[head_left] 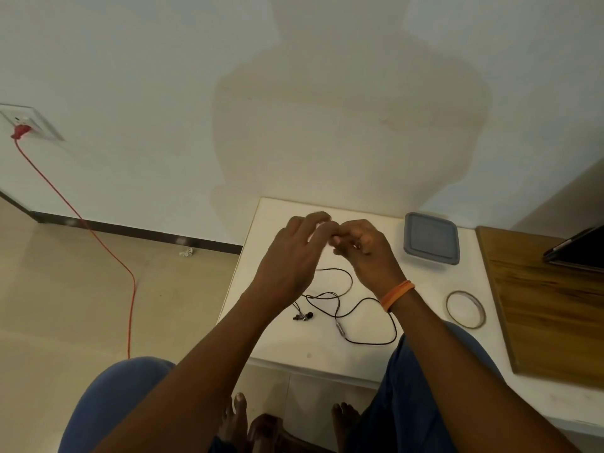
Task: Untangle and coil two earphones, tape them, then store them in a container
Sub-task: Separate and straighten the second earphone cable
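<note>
A black earphone [340,305] lies loose on the white table [281,341], its cable looped, its earbuds at the left and its inline remote near the front. Both hands hover above it, fingertips meeting. My right hand [362,246], with an orange band on its wrist, has its fingers curled around a small pale thing too blurred to name. My left hand [294,253] reaches towards that spot, its fingers smeared by motion. A ring of tape [448,305] lies at the right. The container [431,238], with its grey-blue lid on, stands at the back right.
A wooden board [549,315] carrying a dark tablet [578,253] adjoins the table on the right. A red cable [98,240] runs from a wall socket [29,122] across the floor on the left. My knees and bare feet are below the table's front edge.
</note>
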### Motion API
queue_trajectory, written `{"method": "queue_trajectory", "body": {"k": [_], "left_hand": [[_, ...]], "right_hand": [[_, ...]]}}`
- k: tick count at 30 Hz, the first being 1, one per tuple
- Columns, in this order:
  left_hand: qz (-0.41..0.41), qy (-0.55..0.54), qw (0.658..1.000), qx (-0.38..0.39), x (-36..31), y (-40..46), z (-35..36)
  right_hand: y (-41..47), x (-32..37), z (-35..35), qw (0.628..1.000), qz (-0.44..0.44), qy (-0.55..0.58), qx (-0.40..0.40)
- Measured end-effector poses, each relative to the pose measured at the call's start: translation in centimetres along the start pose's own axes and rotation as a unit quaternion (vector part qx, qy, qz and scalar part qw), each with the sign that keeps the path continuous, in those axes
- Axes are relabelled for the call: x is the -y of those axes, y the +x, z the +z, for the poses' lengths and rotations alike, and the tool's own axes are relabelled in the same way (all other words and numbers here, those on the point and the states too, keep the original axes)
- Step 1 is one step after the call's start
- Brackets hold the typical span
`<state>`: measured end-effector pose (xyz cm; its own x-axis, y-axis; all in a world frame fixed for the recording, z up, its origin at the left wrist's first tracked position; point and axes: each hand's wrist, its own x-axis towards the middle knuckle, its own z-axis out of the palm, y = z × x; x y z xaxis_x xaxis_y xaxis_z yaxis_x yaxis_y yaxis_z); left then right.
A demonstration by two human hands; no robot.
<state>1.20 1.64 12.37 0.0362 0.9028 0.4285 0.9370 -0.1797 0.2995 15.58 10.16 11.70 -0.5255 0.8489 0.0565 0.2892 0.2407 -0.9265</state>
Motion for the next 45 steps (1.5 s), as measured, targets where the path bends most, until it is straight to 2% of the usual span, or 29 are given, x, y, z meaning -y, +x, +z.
{"method": "queue_trajectory", "body": {"k": [4,7,9,12,15,17,18,19,20,21,23,24,25,27,29,31,32,36,41,43,45], "left_hand": [[0.109,0.040,0.991,-0.066,-0.3,-0.1,-0.2],[0.129,0.072,0.986,-0.074,-0.1,0.1,-0.6],[0.082,0.133,0.986,-0.061,0.1,0.1,-0.9],[-0.013,0.194,0.981,-0.004,0.4,-0.1,-1.2],[-0.075,0.141,0.987,0.031,1.3,0.1,-1.0],[-0.112,0.137,0.980,0.089,2.1,0.2,-0.8],[-0.137,0.080,0.981,0.113,2.5,0.3,-0.9],[-0.184,-0.034,0.973,0.132,2.7,0.5,-1.0],[-0.240,-0.186,0.941,0.150,2.7,0.6,-1.2],[-0.283,-0.332,0.885,0.162,2.6,0.6,-1.3],[-0.340,-0.543,0.750,0.165,2.0,0.8,-1.0],[-0.360,-0.598,0.697,0.165,1.6,0.9,-0.8],[-0.375,-0.624,0.663,0.175,1.3,0.9,-0.9],[-0.378,-0.637,0.636,0.218,0.9,1.0,-0.9],[-0.355,-0.621,0.652,0.251,0.9,0.7,-0.8],[-0.339,-0.592,0.684,0.257,1.0,0.5,-0.8],[-0.334,-0.592,0.687,0.256,1.1,0.4,-0.8],[-0.313,-0.646,0.654,0.240,1.4,0.3,-0.4],[-0.352,-0.671,0.630,0.168,1.0,0.4,0.3],[-0.355,-0.663,0.644,0.142,1.1,0.5,0.3],[-0.347,-0.640,0.673,0.128,1.4,0.6,0.1]], "right_hand": [[-0.4,0.5,-0.1,0.990,0.045,0.129,0.034],[-0.7,0.6,0.2,0.951,0.178,0.243,0.072],[-0.9,0.7,0.4,0.912,0.264,0.279,0.142],[-1.3,1.0,1.1,0.872,0.276,0.332,0.232],[-1.8,1.1,1.3,0.894,0.208,0.290,0.271],[-1.5,1.0,0.8,0.912,0.185,0.263,0.255],[-1.3,1.0,0.4,0.920,0.184,0.264,0.226],[-1.0,0.9,0.0,0.929,0.183,0.262,0.185],[-0.7,0.9,-0.4,0.942,0.178,0.249,0.139],[-0.4,0.9,-0.6,0.955,0.165,0.228,0.098],[-0.2,0.8,-0.8,0.973,0.123,0.195,0.036],[-0.2,0.9,-0.7,0.978,0.098,0.185,0.013],[-0.3,1.0,-0.7,0.982,0.073,0.173,-0.009],[-0.3,1.1,-0.9,0.989,0.033,0.137,-0.047],[-0.3,1.1,-1.1,0.992,0.019,0.115,-0.051],[-0.3,1.0,-1.2,0.994,0.012,0.109,-0.024],[-0.3,0.9,-1.1,0.994,0.006,0.105,-0.008],[-0.3,1.2,-0.7,0.994,-0.014,0.103,0.040],[-0.3,1.0,-0.9,0.994,-0.014,0.090,0.058],[-0.3,1.0,-1.0,0.994,-0.013,0.082,0.070],[-0.3,1.0,-1.0,0.994,-0.015,0.070,0.087]]}}
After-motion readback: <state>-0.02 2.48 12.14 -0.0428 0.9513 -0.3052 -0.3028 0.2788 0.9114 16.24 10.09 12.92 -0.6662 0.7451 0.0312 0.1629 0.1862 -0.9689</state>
